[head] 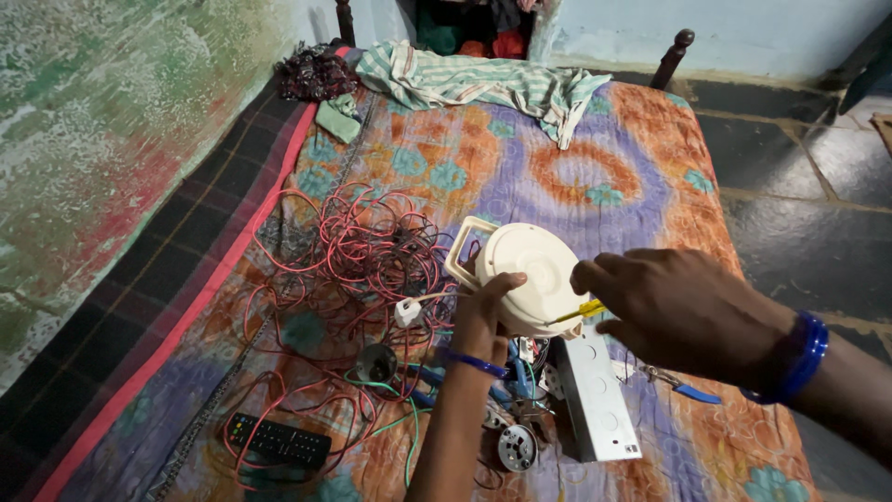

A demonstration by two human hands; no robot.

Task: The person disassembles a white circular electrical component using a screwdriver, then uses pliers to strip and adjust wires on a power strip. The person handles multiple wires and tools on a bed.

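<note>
My left hand (485,321) grips a round cream plastic housing with a square handle (522,270), held up over the bed. My right hand (674,311) holds a yellow-handled screwdriver (578,312) whose tip rests against the housing's right edge. A small white plug (407,311) on a thin wire hangs just left of the left hand. Both wrists wear blue bangles.
A tangle of red and dark wires (348,260) lies on the patterned bedspread (576,167). A grey metal box (595,395), a black remote (277,440), small round metal parts (517,447) and blue-handled pliers (686,386) lie below the hands. Striped cloth (474,79) sits at the head. Stone floor (799,177) lies right.
</note>
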